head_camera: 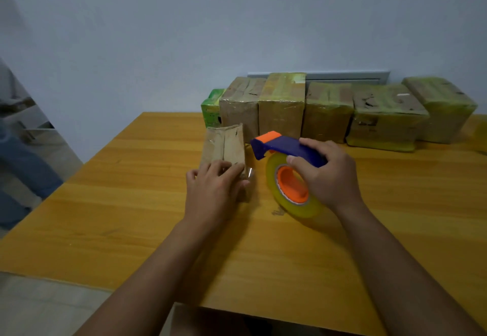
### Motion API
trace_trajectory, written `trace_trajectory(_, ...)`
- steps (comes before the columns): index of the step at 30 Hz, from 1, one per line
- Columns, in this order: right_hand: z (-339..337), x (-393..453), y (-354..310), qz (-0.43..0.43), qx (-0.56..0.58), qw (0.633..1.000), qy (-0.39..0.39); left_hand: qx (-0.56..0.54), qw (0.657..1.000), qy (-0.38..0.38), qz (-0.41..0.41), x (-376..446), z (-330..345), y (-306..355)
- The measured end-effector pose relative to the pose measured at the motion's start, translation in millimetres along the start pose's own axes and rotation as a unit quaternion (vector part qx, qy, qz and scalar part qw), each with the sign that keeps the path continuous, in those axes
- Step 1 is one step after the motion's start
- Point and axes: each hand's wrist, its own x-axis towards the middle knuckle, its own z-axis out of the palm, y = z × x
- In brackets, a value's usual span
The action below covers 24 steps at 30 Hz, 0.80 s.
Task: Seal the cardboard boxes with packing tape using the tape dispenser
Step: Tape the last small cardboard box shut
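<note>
A small brown cardboard box (pixel 225 145) lies on the wooden table (pixel 131 203) in the middle of the head view, its top seam facing me. My left hand (pixel 213 190) rests on its near end, fingers laid over the top and thumb along the right side. To the right of the box, my right hand (pixel 326 174) grips the blue handle of the tape dispenser (pixel 284 148), which has an orange tip and an orange hub. Its yellowish clear tape roll (pixel 292 198) hangs below my fingers, just above the table. The dispenser head sits close to the box's right side.
A row of several tape-wrapped cardboard boxes (pixel 329 111) stands along the wall at the table's back, with a green carton (pixel 212 109) at its left end. A person in blue trousers (pixel 23 167) is at the far left. The table's front edge is near me.
</note>
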Motion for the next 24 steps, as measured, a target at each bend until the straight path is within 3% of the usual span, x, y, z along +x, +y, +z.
trace_trajectory(5, 12.5, -6.0, 7.9, -0.014, 0.006, 0.999, 0.028, 0.020, 1.000, 0.006, -0.012, -1.1, -1.2, 7.7)
trace_trajectory(12, 7.7, -10.5, 17.5, -0.005, 0.050, 0.997, 0.055, 0.045, 0.990, 0.037, -0.127, 12.3, 6.0, 39.3)
trace_trajectory(18, 9.6, -14.1, 19.6, -0.013, 0.058, 0.997, 0.045, 0.119, 0.986, 0.056, -0.100, 2.5, 21.4, 40.2)
trace_trajectory(24, 11.3, -14.0, 18.5, -0.015, 0.068, 0.996, 0.055, 0.089, 0.995, 0.025, -0.047, -2.1, 4.4, 29.7)
